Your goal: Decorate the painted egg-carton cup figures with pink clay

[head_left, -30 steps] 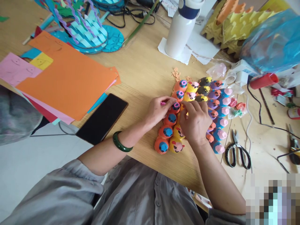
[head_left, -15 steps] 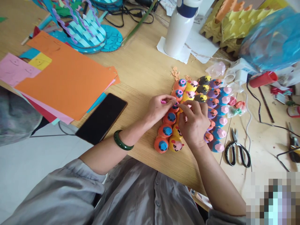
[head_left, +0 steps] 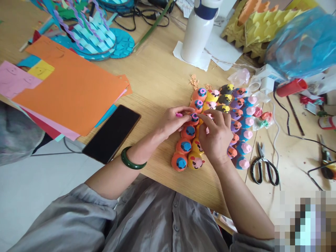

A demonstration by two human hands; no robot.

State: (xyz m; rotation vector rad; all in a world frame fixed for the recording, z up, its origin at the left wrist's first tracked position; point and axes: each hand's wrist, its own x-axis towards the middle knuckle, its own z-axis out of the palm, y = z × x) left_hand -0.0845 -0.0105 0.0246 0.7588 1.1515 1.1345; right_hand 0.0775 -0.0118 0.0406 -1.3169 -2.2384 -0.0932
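Note:
Six rows of painted egg-tray cups (head_left: 181, 162) shaped like animal heads stand before me. The near-left row is orange with blue snouts; several beyond are yellow with pink faces. My left hand (head_left: 170, 123) is closed on a small lump of pink clay (head_left: 179, 114). Its fingertips reach the third orange head from the back, on which a pink clay ring (head_left: 194, 116) sits. My right hand (head_left: 215, 134) bends over the yellow row, index fingertip touching beside that ring, its fingers apart and nothing seen between them. Some yellow heads are hidden under it.
A black phone (head_left: 112, 133) and orange paper sheets (head_left: 76, 94) lie to the left. Black-handled scissors (head_left: 264, 164) rest right of the heads. Behind stand a white bottle (head_left: 198, 35), yellow egg trays (head_left: 267, 28) and a blue plastic bag (head_left: 301, 42). Orange crumbs (head_left: 194, 81) lie behind the heads.
My fingertips have drawn apart at the third orange head, leaving its pink ring in plain sight. The whole view has shifted slightly.

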